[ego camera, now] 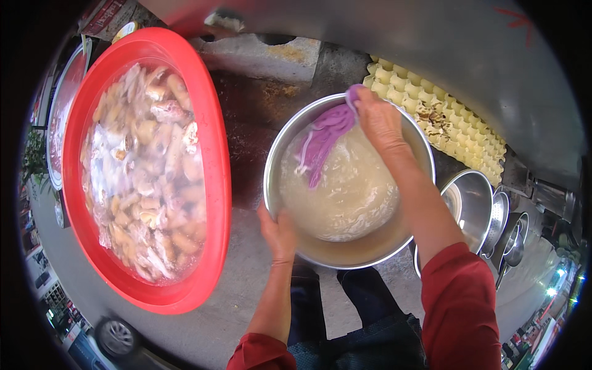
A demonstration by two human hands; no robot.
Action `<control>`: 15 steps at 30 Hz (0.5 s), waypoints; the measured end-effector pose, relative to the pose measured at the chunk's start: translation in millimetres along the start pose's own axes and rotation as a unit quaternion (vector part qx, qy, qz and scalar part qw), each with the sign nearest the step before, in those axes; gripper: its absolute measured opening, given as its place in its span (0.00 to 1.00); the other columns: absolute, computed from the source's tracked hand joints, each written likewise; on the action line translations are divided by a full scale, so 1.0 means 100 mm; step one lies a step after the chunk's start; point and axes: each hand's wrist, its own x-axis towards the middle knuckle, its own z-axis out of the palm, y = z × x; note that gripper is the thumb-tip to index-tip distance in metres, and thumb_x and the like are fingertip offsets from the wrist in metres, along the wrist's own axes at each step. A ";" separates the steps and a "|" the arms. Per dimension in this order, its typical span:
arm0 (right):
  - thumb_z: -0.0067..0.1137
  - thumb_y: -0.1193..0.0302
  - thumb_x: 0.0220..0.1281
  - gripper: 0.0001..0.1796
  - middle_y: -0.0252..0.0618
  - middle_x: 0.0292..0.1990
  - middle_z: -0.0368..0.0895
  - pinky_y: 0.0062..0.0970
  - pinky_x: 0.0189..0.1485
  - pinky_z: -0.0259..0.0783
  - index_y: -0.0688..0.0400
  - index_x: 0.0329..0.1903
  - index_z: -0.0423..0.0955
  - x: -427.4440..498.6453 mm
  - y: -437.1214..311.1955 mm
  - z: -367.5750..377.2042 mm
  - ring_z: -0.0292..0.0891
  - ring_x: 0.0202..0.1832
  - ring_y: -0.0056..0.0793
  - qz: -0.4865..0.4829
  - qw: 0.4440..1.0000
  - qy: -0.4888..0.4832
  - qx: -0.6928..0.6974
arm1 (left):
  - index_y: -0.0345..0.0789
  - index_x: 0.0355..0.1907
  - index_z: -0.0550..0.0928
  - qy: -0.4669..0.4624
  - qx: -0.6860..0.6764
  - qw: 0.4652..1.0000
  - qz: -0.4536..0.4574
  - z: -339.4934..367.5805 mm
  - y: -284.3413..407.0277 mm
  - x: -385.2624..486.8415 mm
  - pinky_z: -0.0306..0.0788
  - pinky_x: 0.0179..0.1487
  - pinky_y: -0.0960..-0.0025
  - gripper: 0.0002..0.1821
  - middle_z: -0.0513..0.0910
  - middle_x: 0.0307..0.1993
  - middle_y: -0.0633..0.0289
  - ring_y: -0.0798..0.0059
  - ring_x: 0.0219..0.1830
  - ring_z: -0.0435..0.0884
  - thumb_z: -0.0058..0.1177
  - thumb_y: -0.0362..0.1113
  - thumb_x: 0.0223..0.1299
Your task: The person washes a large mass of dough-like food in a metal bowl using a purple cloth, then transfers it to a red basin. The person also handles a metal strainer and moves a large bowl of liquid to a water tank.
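Note:
A round metal basin (270,173) of cloudy liquid stands in front of me, above my feet. My left hand (277,231) grips its near left rim, the thumb side slightly blurred. At the far rim, my right hand (377,115) holds a bunched purple cloth (326,136). The cloth hangs down inside the wall, and its lower end touches the liquid. Ripples cross the surface. Left of the basin is a large red plastic tub (217,185), holding pale raw meat pieces (152,171), apparently poultry, in water.
Yellowish egg trays (444,120) lie at the far right against a metal panel (416,37). Metal bowls (481,199) and a ladle (513,252) sit to the right. A concrete block (277,58) is behind the basin. A car wheel (116,335) shows at lower left.

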 end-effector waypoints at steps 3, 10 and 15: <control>0.51 0.71 0.58 0.09 0.46 0.33 0.81 0.45 0.31 0.73 0.49 0.42 0.70 -0.13 0.40 -0.15 0.79 0.30 0.48 0.067 0.994 -0.063 -0.056 | 0.29 0.57 0.68 0.009 -0.007 1.000 0.013 0.02 0.03 -0.02 0.67 0.54 0.69 0.23 0.76 0.45 0.56 0.70 0.47 0.74 0.45 0.24 0.56; 0.50 0.71 0.59 0.10 0.51 0.32 0.80 0.47 0.37 0.71 0.55 0.44 0.72 -1.19 0.95 -0.56 0.78 0.34 0.53 0.165 0.985 -0.040 0.032 | 0.27 0.51 0.70 0.017 0.032 0.999 -0.001 0.00 0.04 -0.01 0.68 0.52 0.69 0.17 0.76 0.42 0.55 0.71 0.44 0.74 0.47 0.26 0.58; 0.50 0.70 0.60 0.09 0.55 0.32 0.79 0.50 0.38 0.70 0.56 0.43 0.71 -1.85 0.83 0.01 0.76 0.36 0.60 0.212 0.969 -0.005 0.129 | 0.27 0.52 0.69 0.011 0.055 0.998 -0.031 -0.02 0.03 -0.02 0.67 0.54 0.70 0.17 0.76 0.44 0.54 0.70 0.47 0.74 0.47 0.26 0.58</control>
